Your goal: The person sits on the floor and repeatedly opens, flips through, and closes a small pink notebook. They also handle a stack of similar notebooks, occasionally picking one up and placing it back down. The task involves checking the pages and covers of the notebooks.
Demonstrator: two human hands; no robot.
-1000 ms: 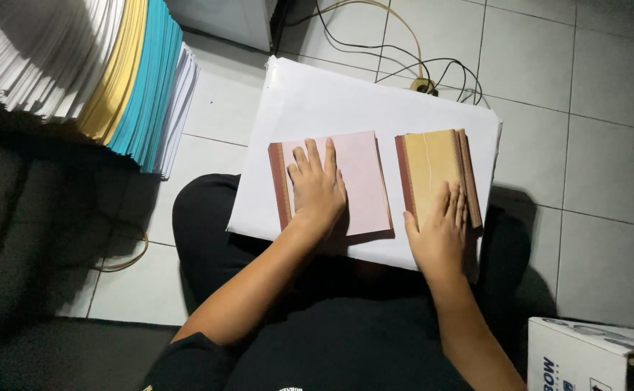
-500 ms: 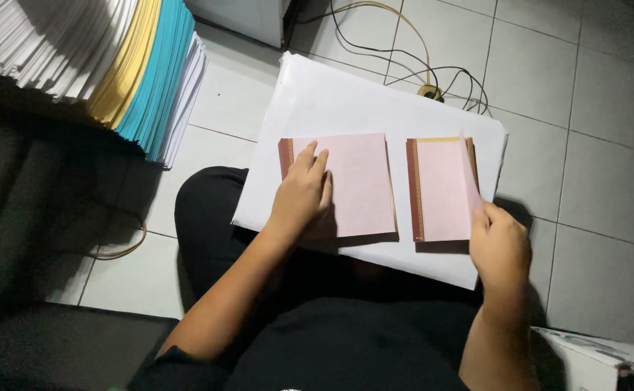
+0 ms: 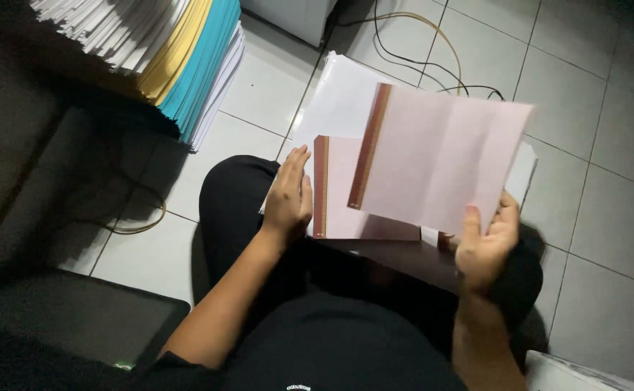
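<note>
Right hand pinching lower edge of lifted pink sheet, grip closed on it. Left hand flat, unclosed, steadying pink pad on lap. Advisable: support sheet near corner, avoid creasing.

Black top, black trousers, bare forearms

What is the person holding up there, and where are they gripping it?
The right hand holds a pink sheet with a brown strip along one edge, pinched at its lower right corner. The left hand only rests on a pink pad in the lap.
</note>
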